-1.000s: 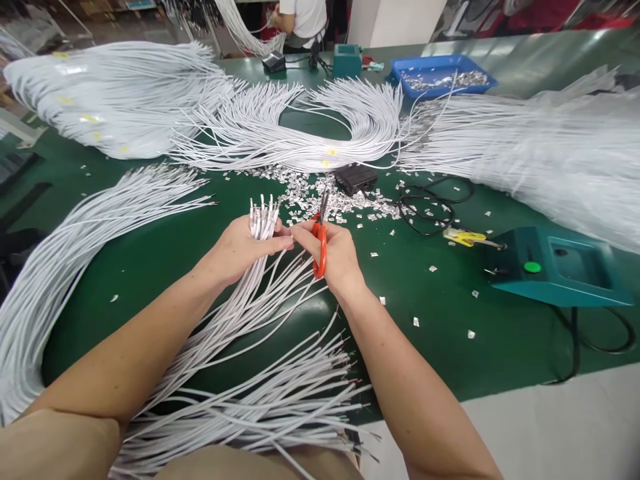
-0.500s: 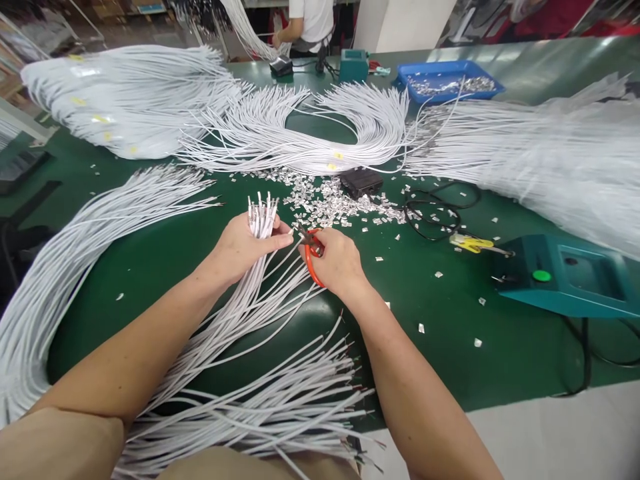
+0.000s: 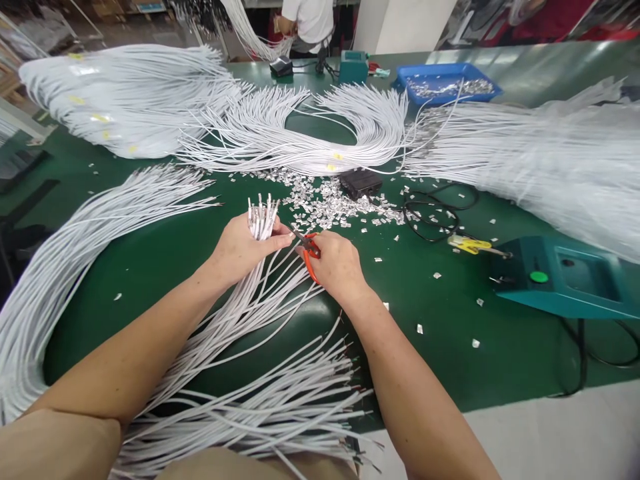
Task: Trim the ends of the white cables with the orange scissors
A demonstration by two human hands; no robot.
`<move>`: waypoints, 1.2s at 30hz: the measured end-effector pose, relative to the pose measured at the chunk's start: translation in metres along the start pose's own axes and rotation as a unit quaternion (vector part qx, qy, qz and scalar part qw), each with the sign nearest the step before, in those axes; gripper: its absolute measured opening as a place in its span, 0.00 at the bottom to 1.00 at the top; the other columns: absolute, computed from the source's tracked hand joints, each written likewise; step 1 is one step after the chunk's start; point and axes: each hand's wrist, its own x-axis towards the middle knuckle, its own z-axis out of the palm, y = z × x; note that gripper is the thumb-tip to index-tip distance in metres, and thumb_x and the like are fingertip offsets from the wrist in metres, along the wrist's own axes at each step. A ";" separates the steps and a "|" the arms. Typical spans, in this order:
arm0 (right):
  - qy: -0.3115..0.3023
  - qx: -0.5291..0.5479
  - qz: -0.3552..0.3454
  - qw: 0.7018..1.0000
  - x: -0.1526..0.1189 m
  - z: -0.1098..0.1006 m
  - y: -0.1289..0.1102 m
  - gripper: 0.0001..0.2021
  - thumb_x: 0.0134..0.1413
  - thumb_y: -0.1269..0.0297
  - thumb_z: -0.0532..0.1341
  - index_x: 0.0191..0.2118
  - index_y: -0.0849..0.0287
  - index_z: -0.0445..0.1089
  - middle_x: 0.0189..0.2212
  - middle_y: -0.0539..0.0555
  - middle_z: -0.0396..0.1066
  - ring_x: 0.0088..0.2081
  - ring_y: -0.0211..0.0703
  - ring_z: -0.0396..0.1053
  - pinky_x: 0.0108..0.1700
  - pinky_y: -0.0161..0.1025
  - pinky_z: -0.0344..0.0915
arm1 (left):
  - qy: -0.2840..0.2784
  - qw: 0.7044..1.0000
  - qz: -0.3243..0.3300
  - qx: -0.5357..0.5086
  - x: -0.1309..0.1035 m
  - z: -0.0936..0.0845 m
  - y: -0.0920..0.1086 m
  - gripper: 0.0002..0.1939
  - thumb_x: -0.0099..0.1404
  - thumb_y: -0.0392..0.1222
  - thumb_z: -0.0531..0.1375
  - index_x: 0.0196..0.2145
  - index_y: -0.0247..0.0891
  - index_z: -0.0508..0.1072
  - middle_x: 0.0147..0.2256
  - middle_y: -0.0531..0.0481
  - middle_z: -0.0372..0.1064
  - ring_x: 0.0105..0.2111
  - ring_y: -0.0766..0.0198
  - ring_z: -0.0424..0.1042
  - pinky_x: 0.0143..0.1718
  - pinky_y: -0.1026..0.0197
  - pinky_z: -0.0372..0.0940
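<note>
A bunch of white cables [image 3: 262, 227] is wrapped in my left hand [image 3: 245, 248], their ends sticking up above the fist. Between my left thumb and fingertip a cable end is pinched, partly hidden. My right hand [image 3: 338, 265] grips orange-handled pliers or cutters [image 3: 311, 249], whose dark jaws point left and meet that cable end. Whether the jaws are fully closed on it is too small to tell. Below my hands, more white cables [image 3: 250, 320] run down toward my body. Another group of loose cables [image 3: 300, 393] lies at the table's near edge, with stripped tips to the right.
Small silvery pieces [image 3: 325, 203] are scattered on the green table [image 3: 410, 373] beyond my hands. A curved cable bundle [image 3: 30, 300] lies left, more bundles [image 3: 320, 150] behind. A teal machine [image 3: 565, 277] stands right. At the back are a blue tray [image 3: 445, 97] and a person [image 3: 310, 27].
The cutters have turned slightly in my right hand, and their handles look more spread. My left hand keeps its hold on the bunch. The person at the back has shifted an arm.
</note>
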 end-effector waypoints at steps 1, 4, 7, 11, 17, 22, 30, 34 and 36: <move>0.000 0.008 0.000 1.000 0.000 0.000 0.001 0.13 0.56 0.59 0.58 0.25 0.59 0.70 0.29 0.55 0.70 0.31 0.42 0.65 0.30 0.38 0.52 | 0.000 1.000 0.000 0.001 0.000 0.000 0.000 0.13 0.50 0.47 0.69 0.30 0.38 0.75 0.32 0.50 0.77 0.33 0.58 0.74 0.38 0.57 0.66; 0.010 0.082 0.003 0.997 0.002 -0.003 0.003 0.10 0.53 0.59 0.61 0.27 0.59 0.72 0.30 0.54 0.71 0.32 0.41 0.66 0.32 0.37 0.55 | 0.005 1.000 -0.005 0.009 0.000 0.000 0.001 0.12 0.49 0.47 0.68 0.30 0.38 0.75 0.33 0.50 0.77 0.33 0.58 0.74 0.39 0.58 0.66; 0.060 0.257 0.029 0.964 0.003 -0.008 0.001 0.07 0.51 0.62 0.62 0.30 0.59 0.73 0.31 0.52 0.72 0.33 0.40 0.68 0.36 0.37 0.60 | 0.000 1.000 -0.004 0.014 -0.002 0.000 0.004 0.11 0.49 0.46 0.68 0.29 0.38 0.75 0.32 0.51 0.77 0.33 0.58 0.74 0.38 0.59 0.65; 0.064 0.462 0.074 0.881 0.003 -0.013 -0.008 0.08 0.47 0.61 0.64 0.31 0.58 0.75 0.30 0.50 0.74 0.32 0.38 0.69 0.39 0.38 0.64 | -0.008 0.999 -0.009 0.039 -0.004 0.001 0.009 0.11 0.49 0.45 0.67 0.29 0.38 0.75 0.32 0.51 0.76 0.32 0.59 0.73 0.36 0.59 0.64; 0.033 0.555 0.136 0.820 0.003 -0.009 -0.014 0.07 0.39 0.63 0.66 0.28 0.59 0.75 0.25 0.47 0.72 0.28 0.36 0.67 0.35 0.36 0.63 | -0.014 0.998 -0.003 0.067 -0.006 0.004 0.014 0.10 0.50 0.45 0.67 0.29 0.38 0.74 0.31 0.52 0.76 0.32 0.60 0.72 0.37 0.60 0.64; 0.019 0.617 0.203 0.760 0.005 0.005 -0.014 0.07 0.37 0.63 0.67 0.25 0.59 0.73 0.19 0.45 0.67 0.23 0.34 0.62 0.30 0.35 0.60 | 0.000 0.999 0.000 0.036 -0.010 0.006 0.015 0.08 0.51 0.43 0.66 0.29 0.38 0.73 0.31 0.52 0.75 0.33 0.60 0.72 0.38 0.60 0.65; 0.097 0.553 0.173 0.809 0.006 0.002 -0.012 0.10 0.40 0.58 0.67 0.26 0.60 0.74 0.25 0.49 0.71 0.31 0.39 0.68 0.39 0.38 0.63 | -0.049 0.989 -0.043 -0.132 -0.005 0.006 0.001 0.15 0.48 0.46 0.69 0.30 0.38 0.71 0.31 0.50 0.75 0.33 0.58 0.74 0.36 0.57 0.67; 0.092 0.548 0.136 0.820 0.004 -0.008 -0.014 0.10 0.45 0.57 0.65 0.26 0.59 0.74 0.25 0.50 0.72 0.34 0.41 0.70 0.41 0.38 0.64 | -0.016 0.996 -0.022 -0.079 -0.003 0.006 -0.001 0.14 0.49 0.46 0.69 0.30 0.37 0.73 0.32 0.50 0.76 0.32 0.59 0.73 0.37 0.58 0.66; 0.072 0.556 0.137 0.816 0.003 -0.009 -0.017 0.08 0.43 0.59 0.66 0.27 0.59 0.75 0.27 0.50 0.73 0.33 0.40 0.70 0.41 0.38 0.64 | -0.007 0.999 -0.013 -0.049 -0.003 0.005 0.000 0.13 0.49 0.46 0.68 0.30 0.37 0.73 0.32 0.50 0.76 0.32 0.59 0.73 0.37 0.58 0.65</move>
